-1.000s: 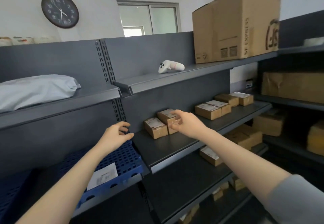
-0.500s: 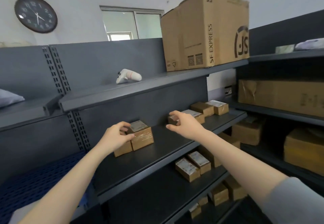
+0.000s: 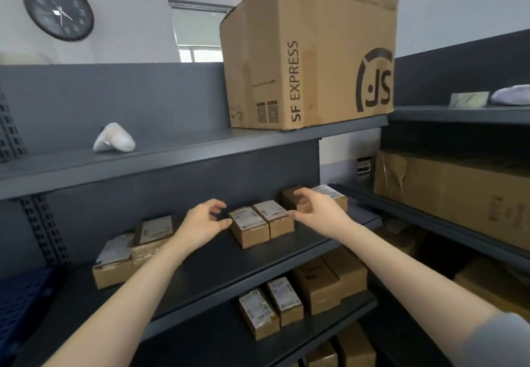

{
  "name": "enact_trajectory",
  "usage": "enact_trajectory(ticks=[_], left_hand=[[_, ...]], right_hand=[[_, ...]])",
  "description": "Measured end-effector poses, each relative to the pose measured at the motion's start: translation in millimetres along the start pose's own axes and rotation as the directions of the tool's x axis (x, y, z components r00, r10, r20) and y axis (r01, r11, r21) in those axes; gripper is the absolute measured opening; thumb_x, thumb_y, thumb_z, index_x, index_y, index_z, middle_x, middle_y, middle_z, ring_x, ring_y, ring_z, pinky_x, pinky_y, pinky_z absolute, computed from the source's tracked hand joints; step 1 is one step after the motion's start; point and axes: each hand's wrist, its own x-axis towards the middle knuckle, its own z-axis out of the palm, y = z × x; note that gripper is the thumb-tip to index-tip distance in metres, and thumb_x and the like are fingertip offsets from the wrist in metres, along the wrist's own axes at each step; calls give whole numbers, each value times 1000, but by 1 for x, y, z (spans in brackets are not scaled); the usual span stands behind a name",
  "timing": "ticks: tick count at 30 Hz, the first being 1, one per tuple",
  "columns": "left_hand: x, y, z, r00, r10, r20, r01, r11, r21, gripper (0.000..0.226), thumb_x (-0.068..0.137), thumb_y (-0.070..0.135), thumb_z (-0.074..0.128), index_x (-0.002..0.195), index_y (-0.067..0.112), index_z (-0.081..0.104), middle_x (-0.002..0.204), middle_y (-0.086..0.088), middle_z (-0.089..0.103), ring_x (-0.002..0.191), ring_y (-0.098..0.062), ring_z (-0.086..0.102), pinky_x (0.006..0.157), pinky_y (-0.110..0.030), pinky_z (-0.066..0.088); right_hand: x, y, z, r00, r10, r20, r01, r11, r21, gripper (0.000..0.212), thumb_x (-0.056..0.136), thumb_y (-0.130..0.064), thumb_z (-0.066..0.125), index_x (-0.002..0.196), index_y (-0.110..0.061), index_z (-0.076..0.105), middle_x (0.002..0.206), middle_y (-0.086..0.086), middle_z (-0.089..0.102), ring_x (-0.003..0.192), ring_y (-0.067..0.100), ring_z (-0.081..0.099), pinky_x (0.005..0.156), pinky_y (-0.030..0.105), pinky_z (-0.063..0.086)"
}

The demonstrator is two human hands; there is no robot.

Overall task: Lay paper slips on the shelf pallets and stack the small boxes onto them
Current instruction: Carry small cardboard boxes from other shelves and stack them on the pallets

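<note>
The left hand [image 3: 200, 223] has its fingers curled and parted, thumb and forefinger spread apart and empty, the thumb tip just touching or nearly touching the left end of a pair of boxes [image 3: 261, 221]; contact cannot be told for sure. The right hand [image 3: 318, 209] is likewise open, fingers loosely bent, the thumb reaching toward the right end of that same pair, so the two boxes sit side by side between both hands on the middle shelf [image 3: 229, 263]. Under the right fingers and just behind them lies another pair, the far boxes [image 3: 332, 196], partly hidden by the hand; whether the fingertips rest on them cannot be told. Left of the left wrist, and partly under the forearm, two more labelled boxes, the near boxes [image 3: 120, 257], rest on the same shelf. Further left and lower is a corner of a blue pallet [image 3: 20, 303]; no slip can be made out on it here. Below the hands, on the lower shelf [image 3: 218, 335], stand more small boxes [image 3: 269, 306] with larger cartons beside them. Above the hands, the top shelf [image 3: 172, 157] carries a white controller [image 3: 114, 138] to the left and a big carton [image 3: 309, 51] marked SF EXPRESS above the right hand. A clock [image 3: 58, 8] hangs on the wall at far upper left.
</note>
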Motion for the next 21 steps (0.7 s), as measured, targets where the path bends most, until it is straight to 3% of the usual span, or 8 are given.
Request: enact_trajectory(ticks=[9,16,21], left_hand=[[76,10,57,999,-40,-29,41,999,29,39,84,18,69,122,15,58,119,-6,58,99,-14,53,85,-25,42],[122,7,80,991,-126,-42,127,992,17,42,85,21,67,125,17,55,125,-6,56,113,-20,54,84,-25,42],[134,10,91,983,-181,-36,182,983,28,45,87,21,66,129,15,52,129,-8,54,117,-20,52,87,-23,40]], right_hand=[[72,74,-10,1000,4,23,-4,1000,4,56,88,-37,62,139,-23,42,134,4,55,119,21,56,93,34,51],[133,91,-4,993,-80,85,75,995,60,51,89,-30,64,135,-15,47,132,5,58,119,21,57,93,27,45],[167,99,16,984,-95,150,88,995,52,59,86,-37,66,137,-17,45,126,7,62,114,22,59,95,36,50]])
